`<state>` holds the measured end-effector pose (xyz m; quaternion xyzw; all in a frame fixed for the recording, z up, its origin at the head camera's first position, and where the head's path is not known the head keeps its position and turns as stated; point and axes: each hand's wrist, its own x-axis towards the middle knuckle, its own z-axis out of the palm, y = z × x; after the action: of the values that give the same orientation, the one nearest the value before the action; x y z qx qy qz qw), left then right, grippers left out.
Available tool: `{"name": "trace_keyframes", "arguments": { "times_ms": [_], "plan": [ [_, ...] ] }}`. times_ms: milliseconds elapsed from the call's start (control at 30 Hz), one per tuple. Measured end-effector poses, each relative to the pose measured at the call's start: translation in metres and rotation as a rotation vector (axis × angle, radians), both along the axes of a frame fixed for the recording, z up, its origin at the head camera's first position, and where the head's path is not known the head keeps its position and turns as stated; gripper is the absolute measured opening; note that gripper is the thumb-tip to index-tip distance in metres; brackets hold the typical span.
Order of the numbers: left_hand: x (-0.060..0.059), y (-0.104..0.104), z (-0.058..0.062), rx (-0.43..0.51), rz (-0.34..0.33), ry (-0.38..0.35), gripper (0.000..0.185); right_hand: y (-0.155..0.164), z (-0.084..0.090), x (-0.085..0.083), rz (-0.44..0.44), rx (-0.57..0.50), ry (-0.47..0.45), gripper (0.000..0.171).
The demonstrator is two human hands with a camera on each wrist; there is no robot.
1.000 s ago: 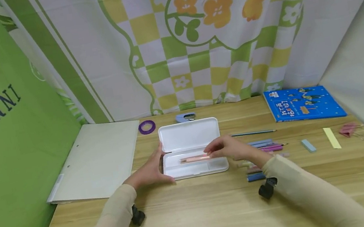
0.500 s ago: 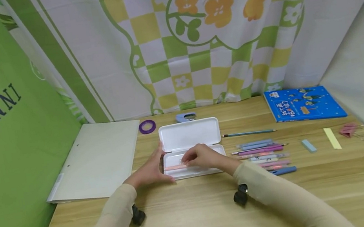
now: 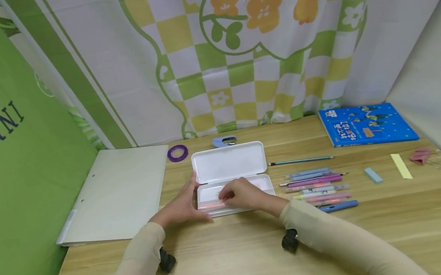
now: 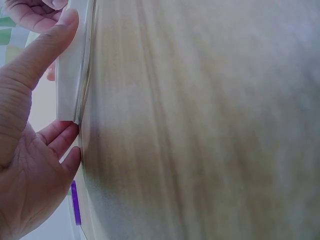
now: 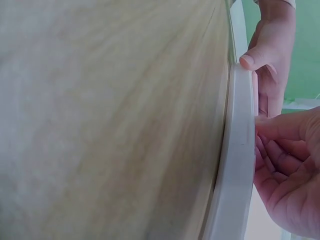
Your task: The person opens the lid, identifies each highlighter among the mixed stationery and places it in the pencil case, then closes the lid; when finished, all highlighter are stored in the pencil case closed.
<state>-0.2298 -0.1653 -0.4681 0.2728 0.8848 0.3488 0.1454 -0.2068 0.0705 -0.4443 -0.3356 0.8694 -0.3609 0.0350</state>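
Right hand (image 3: pixel 243 195), fingers drawn narrow, pinches the right end of a slim pale-pink pen (image 3: pixel 209 205) low inside a white rectangular hinged pencil case (image 3: pixel 229 164), which stands open near the middle of the frame; how firm that pinch is, I cannot tell. Left hand (image 3: pixel 182 206) is spread wide round the left end of the case, thumb at the near corner and fingers at the far side, holding it. The pen lies lengthwise in the left half of the tray, and whether a second one lies against it is unclear.

The step in hand looks like laying pens into the case, and this one seems all but settled. The next move would call for the right hand to loosen, lift clear of the rim and reach right of centre, where a row of blue, purple and pink stick-shaped pens (image 3: pixel 322 180) lies on the light wood-grain desk (image 3: pixel 240 259). Several lie close together, so singling one out will probably need a careful fingertip pick
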Motion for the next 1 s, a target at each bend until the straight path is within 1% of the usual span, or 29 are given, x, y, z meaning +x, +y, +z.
{"name": "trace_keyframes", "arguments": {
  "times_ms": [133, 233, 300, 367, 500, 567, 700, 767, 833, 933, 1000],
  "plan": [
    [0.0, 0.0, 0.0, -0.011, 0.006, 0.001, 0.139, -0.001, -0.001, 0.0, 0.015, 0.012, 0.035, 0.011],
    [0.001, 0.0, 0.002, -0.009, 0.01, -0.005, 0.14, 0.0, -0.001, -0.001, 0.023, 0.0, 0.012, 0.011],
    [0.002, 0.0, 0.002, -0.008, 0.014, -0.012, 0.14, 0.002, -0.001, -0.003, 0.019, -0.018, -0.053, 0.012],
    [0.002, 0.0, 0.003, -0.008, 0.018, -0.017, 0.14, 0.006, -0.001, -0.005, 0.007, -0.061, -0.149, 0.015],
    [0.002, 0.0, 0.002, -0.003, 0.015, -0.009, 0.14, 0.017, -0.002, -0.007, 0.009, -0.182, -0.338, 0.019],
    [0.002, 0.0, 0.001, -0.003, 0.01, 0.001, 0.14, 0.025, 0.0, -0.007, 0.009, -0.252, -0.416, 0.021],
    [0.001, 0.0, 0.0, -0.011, 0.01, 0.008, 0.14, 0.046, 0.011, -0.005, 0.006, -0.363, -0.516, 0.029],
    [0.001, 0.0, 0.001, -0.011, 0.011, 0.005, 0.141, 0.059, 0.018, -0.003, -0.009, -0.394, -0.535, 0.032],
    [0.001, 0.001, 0.001, -0.015, 0.014, 0.002, 0.141, 0.074, 0.025, -0.003, -0.034, -0.403, -0.536, 0.033],
    [0.0, 0.001, 0.001, -0.018, 0.01, 0.004, 0.141, 0.101, 0.033, -0.005, -0.098, -0.351, -0.503, 0.032],
    [0.0, 0.0, 0.001, -0.023, 0.01, 0.006, 0.14, 0.123, 0.035, -0.008, -0.14, -0.313, -0.48, 0.033]
  ]
}}
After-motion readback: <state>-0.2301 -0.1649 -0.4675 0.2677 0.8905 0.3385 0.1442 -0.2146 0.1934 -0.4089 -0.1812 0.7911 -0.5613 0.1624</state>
